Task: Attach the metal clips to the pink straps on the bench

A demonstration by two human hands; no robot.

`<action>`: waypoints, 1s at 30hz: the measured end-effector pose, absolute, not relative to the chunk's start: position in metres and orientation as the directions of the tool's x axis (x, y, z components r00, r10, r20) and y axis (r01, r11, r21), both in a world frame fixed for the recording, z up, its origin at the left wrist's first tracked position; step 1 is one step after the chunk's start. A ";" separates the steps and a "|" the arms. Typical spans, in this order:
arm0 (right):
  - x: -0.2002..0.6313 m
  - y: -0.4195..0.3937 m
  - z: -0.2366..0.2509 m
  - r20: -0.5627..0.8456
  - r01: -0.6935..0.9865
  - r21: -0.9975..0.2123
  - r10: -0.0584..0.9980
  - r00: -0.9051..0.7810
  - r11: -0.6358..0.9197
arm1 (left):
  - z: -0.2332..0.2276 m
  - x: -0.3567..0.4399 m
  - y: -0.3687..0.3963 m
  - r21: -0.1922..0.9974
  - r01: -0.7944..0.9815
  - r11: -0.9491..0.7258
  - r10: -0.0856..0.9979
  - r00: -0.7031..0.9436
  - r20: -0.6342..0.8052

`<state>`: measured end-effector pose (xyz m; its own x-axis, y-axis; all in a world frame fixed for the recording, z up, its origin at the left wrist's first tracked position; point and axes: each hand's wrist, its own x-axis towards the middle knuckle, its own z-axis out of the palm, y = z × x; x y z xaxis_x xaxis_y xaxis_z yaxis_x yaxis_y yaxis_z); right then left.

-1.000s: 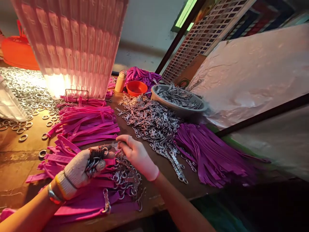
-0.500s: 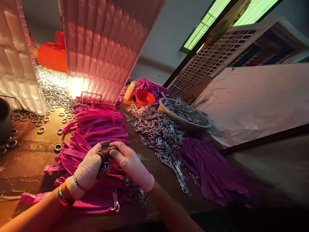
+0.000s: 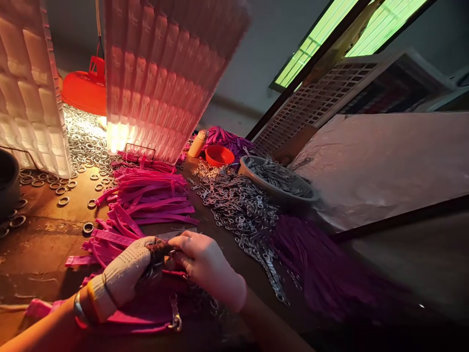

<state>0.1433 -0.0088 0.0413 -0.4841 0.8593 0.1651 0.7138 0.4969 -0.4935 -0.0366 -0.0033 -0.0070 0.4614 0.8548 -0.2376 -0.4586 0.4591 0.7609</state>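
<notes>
Two hands are shown meeting low at the centre of a wooden workbench [image 3: 40, 254]. The left hand [image 3: 126, 276], in a knitted glove with a bangle at the wrist, is closed around a bunch of metal clasps [image 3: 156, 259], its thumb pressed against the fingertips of the right hand [image 3: 207, 266]. The right hand, in a thin pale glove, is pinched on the same bunch at the thumb of the left; what exactly lies between its fingertips cannot be told. Both hands are held just above a heap of pink straps [image 3: 146, 195], one of which, ending in a clasp, is seen below the wrists. Loose metal rings [image 3: 78, 142] are scattered to the left, a pile of clasps [image 3: 238, 205] lies to the right, with purple straps [image 3: 322, 264] beside it and a grey bowl [image 3: 256, 178] of clasps behind.
</notes>
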 end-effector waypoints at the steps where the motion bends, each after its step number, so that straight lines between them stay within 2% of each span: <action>1: 0.145 -0.010 0.044 0.128 0.689 -0.566 0.874 -0.469 0.453 | -0.004 -0.037 -0.005 0.812 -0.422 0.404 0.880 0.422 -0.219; 3: 0.147 -0.012 0.050 0.061 0.671 -0.637 0.893 -0.447 0.380 | 0.003 -0.038 -0.008 0.895 -0.290 0.340 0.890 0.406 -0.207; 6: 0.146 -0.013 0.054 0.025 0.715 -0.602 0.903 -0.429 0.356 | 0.011 -0.040 -0.007 0.926 -0.128 0.354 0.847 0.464 -0.259; 8: 0.144 -0.015 0.052 0.078 0.747 -0.536 0.904 -0.419 0.393 | 0.013 -0.038 -0.005 0.884 -0.201 0.421 0.823 0.496 -0.279; 13: 0.138 -0.023 0.035 0.329 0.860 -0.306 0.893 -0.308 0.409 | 0.002 -0.027 0.001 0.650 -0.502 0.570 0.810 0.475 -0.343; 16: 0.137 -0.027 0.029 0.359 0.909 -0.159 0.880 -0.311 0.386 | -0.008 -0.023 0.005 0.598 -0.546 0.587 0.804 0.481 -0.349; 17: 0.138 -0.026 0.028 0.335 0.905 -0.193 0.892 -0.303 0.380 | -0.010 -0.023 0.008 0.596 -0.545 0.589 0.802 0.482 -0.352; 18: 0.139 -0.024 0.028 0.292 0.880 -0.293 0.912 -0.289 0.373 | -0.010 -0.023 0.011 0.597 -0.544 0.590 0.802 0.477 -0.358; 20: 0.146 -0.015 0.028 0.187 0.751 -0.579 0.948 -0.257 0.318 | -0.007 -0.022 0.021 0.593 -0.526 0.609 0.789 0.474 -0.391; 22: 0.160 0.002 0.025 0.143 0.624 -0.752 0.977 -0.160 0.212 | 0.001 -0.022 0.033 0.554 -0.511 0.657 0.752 0.498 -0.432; 23: 0.170 0.014 0.021 0.141 0.619 -0.768 0.986 -0.083 0.162 | 0.006 -0.021 0.039 0.521 -0.522 0.676 0.737 0.505 -0.450; 25: 0.193 0.040 0.009 0.156 0.700 -0.711 0.986 0.059 0.071 | 0.014 -0.020 0.049 0.453 -0.574 0.682 0.729 0.488 -0.480; 27: 0.213 0.064 -0.008 0.103 0.768 -0.640 0.993 0.066 0.015 | 0.019 -0.018 0.055 0.421 -0.623 0.660 0.740 0.439 -0.510; 30: 0.227 0.084 -0.030 0.050 0.779 -0.626 0.998 0.046 -0.004 | 0.023 -0.014 0.055 0.433 -0.596 0.676 0.722 0.421 -0.549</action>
<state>0.2274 0.0835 -0.0303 0.0458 0.9977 0.0501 0.7794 -0.0044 -0.6265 -0.0144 0.0551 0.0226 0.4212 0.7222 -0.5487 -0.5956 0.6765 0.4332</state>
